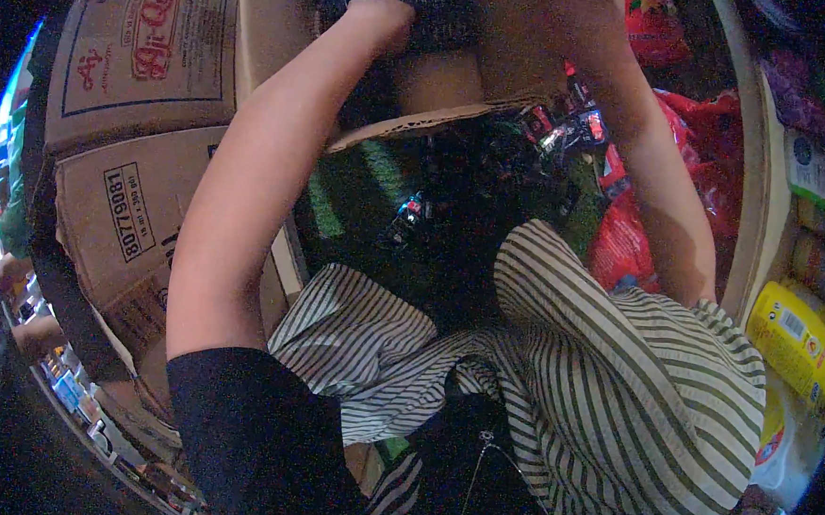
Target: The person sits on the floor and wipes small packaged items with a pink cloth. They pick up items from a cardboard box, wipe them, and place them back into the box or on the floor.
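Note:
An open cardboard box (pixel 442 82) stands in front of me at the top, with dark, shiny plastic-wrapped goods (pixel 427 13) inside. My left hand (pixel 382 20) reaches in at its left side and looks curled against the dark plastic. Its fingertips are hidden, so I cannot make out what it grips. On the right, my right hand (pixel 583 18) is deep in shadow by the box's far right part. Its fingers do not show. Below the box's torn near edge lie small shiny packets (pixel 567 125) in black and red, close to my right forearm.
Two closed cardboard cartons (pixel 144 90) are stacked on the left. Red plastic packs (pixel 626 242) lie behind my right forearm, inside a brown upright panel (pixel 751 212). Beyond it is a yellow pack (pixel 799 347). A striped cloth (pixel 631 394) hangs over my front and right arm.

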Action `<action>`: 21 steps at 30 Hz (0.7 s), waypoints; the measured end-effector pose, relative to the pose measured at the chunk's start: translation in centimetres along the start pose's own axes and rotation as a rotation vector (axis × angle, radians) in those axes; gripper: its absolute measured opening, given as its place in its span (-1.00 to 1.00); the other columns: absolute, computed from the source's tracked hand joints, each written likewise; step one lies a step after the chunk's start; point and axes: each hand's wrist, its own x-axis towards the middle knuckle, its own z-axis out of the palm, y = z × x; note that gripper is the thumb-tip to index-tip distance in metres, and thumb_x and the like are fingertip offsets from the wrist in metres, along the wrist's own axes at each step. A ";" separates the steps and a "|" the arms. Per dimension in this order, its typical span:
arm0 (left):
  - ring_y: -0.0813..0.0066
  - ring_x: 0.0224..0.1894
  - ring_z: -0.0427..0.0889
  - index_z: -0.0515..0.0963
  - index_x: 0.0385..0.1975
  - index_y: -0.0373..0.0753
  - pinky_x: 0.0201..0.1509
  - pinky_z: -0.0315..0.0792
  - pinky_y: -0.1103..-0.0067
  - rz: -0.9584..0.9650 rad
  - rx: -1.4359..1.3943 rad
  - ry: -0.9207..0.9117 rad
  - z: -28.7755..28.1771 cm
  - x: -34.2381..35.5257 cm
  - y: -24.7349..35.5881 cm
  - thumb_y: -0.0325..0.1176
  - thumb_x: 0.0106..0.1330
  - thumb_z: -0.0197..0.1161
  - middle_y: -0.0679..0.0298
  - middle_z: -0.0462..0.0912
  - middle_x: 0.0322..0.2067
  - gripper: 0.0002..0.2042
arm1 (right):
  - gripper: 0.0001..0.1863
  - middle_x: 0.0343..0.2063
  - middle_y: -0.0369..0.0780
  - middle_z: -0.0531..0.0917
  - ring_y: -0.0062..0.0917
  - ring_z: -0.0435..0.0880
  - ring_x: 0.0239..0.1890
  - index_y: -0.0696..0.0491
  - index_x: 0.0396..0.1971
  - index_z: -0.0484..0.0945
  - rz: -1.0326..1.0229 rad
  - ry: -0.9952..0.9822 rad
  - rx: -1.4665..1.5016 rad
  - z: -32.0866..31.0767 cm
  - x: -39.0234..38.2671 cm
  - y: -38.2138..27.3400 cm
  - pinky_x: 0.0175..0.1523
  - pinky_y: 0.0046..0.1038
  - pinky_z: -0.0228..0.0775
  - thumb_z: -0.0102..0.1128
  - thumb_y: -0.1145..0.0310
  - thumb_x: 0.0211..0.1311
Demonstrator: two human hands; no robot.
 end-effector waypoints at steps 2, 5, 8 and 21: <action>0.20 -0.13 0.57 0.58 -0.28 -0.21 -0.17 0.49 0.33 0.005 0.011 0.017 0.1 0.2 0.1 -0.42 -0.02 0.16 0.13 0.58 -0.19 -0.74 | -0.62 -0.22 -0.16 0.53 -0.35 0.51 -0.13 0.07 -0.18 0.46 0.021 0.005 0.021 0.0 -0.1 0.1 -0.03 -0.42 0.32 0.25 0.50 -0.10; 0.19 -0.14 0.58 0.58 -0.29 -0.21 -0.17 0.49 0.33 0.024 0.040 -0.005 -0.1 0.1 0.1 -0.43 -0.02 0.17 0.14 0.58 -0.20 -0.75 | -0.63 -0.23 -0.16 0.53 -0.36 0.51 -0.13 0.08 -0.19 0.46 0.040 0.012 0.043 0.1 -0.1 0.2 -0.03 -0.42 0.32 0.25 0.50 -0.09; 0.20 -0.15 0.58 0.59 -0.30 -0.21 -0.18 0.49 0.33 0.030 0.035 0.042 -0.5 -0.5 -0.1 -0.43 -0.03 0.17 0.14 0.59 -0.20 -0.76 | -0.64 -0.23 -0.16 0.53 -0.37 0.51 -0.13 0.08 -0.19 0.46 0.052 0.013 0.069 0.1 -0.2 0.1 -0.03 -0.43 0.32 0.25 0.50 -0.09; 0.22 -0.17 0.59 0.58 -0.28 -0.18 -0.19 0.50 0.36 0.003 0.053 0.059 -1.9 -1.5 0.9 -0.39 -0.08 0.26 0.16 0.60 -0.22 -0.72 | -0.68 -0.24 -0.17 0.54 -0.40 0.51 -0.14 0.10 -0.23 0.46 0.088 0.042 0.122 0.2 -0.6 0.2 -0.03 -0.45 0.32 0.25 0.49 -0.07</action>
